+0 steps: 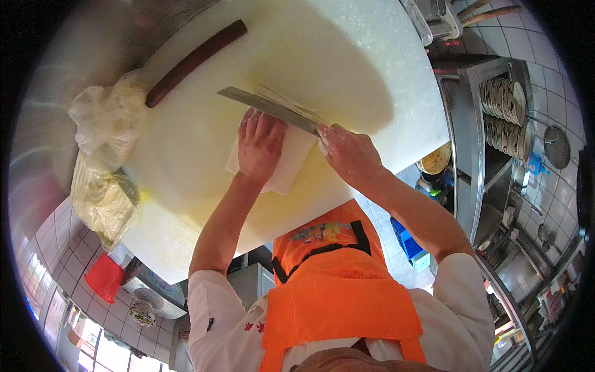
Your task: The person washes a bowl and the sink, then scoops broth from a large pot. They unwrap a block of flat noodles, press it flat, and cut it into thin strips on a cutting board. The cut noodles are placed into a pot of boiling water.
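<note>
My right hand (349, 149) grips the handle of a wide-bladed cleaver (274, 109), whose blade points to the upper left. Under its edge lies a flat stack of pale dough sheets (295, 160). My left hand (261, 142) presses on the stack with bent fingers close to the blade. Beyond the blade, thin cut strips (290, 100) lie side by side. The work surface is a large white board (325, 46) with yellowish patches. A dark wooden rolling pin (197, 63) lies at the upper left of the board.
Crumpled clear plastic bags (109, 118) and a plastic-wrapped pale block (104, 202) sit at the board's left edge. To the right stands a metal rack (474, 139) with stacked bowls (504, 102). A pot (434, 160) is below the board's right edge.
</note>
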`<state>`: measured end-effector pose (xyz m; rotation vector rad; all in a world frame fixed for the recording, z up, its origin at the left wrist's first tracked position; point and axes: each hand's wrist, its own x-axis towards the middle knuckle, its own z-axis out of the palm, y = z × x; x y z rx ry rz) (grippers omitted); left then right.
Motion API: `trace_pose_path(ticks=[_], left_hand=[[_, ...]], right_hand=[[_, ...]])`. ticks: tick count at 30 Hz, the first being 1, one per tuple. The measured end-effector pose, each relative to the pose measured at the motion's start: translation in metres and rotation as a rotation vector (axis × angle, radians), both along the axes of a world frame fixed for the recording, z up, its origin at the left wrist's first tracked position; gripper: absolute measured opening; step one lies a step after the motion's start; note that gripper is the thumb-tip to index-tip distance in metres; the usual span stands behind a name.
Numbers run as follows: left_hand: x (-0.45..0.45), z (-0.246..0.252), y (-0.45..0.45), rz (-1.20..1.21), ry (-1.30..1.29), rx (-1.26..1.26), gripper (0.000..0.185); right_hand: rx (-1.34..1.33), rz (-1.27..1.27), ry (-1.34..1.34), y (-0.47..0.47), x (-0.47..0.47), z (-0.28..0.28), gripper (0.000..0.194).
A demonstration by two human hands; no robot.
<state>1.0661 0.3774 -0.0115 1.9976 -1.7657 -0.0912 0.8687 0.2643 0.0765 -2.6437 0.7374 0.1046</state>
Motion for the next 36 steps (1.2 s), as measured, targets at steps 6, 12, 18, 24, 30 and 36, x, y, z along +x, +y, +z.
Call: trace_pose_path(ticks=[6,12,18,24,30,36], left_hand=[[-0.001,0.002,0.002,0.016,0.000,-0.015,0.030],[-0.001,0.001,0.005,0.024,-0.016,-0.026,0.029],[-0.002,-0.001,0.009,0.027,0.026,0.037,0.033],[-0.005,-0.001,0.011,0.059,0.008,0.020,0.033],[-0.004,-0.001,0.014,0.066,-0.017,-0.003,0.035],[-0.006,-0.001,0.015,0.065,0.013,0.056,0.036]], right_hand=[[0.067,-0.013,0.396,0.001,0.000,0.014,0.019],[0.007,-0.070,0.210,0.001,0.002,0.003,0.025],[-0.019,-0.002,0.061,0.003,0.001,0.003,0.017],[0.052,-0.057,0.479,0.001,0.014,0.020,0.021],[0.020,-0.056,0.157,0.006,0.006,0.000,0.025],[0.001,-0.050,0.078,0.007,0.008,-0.004,0.024]])
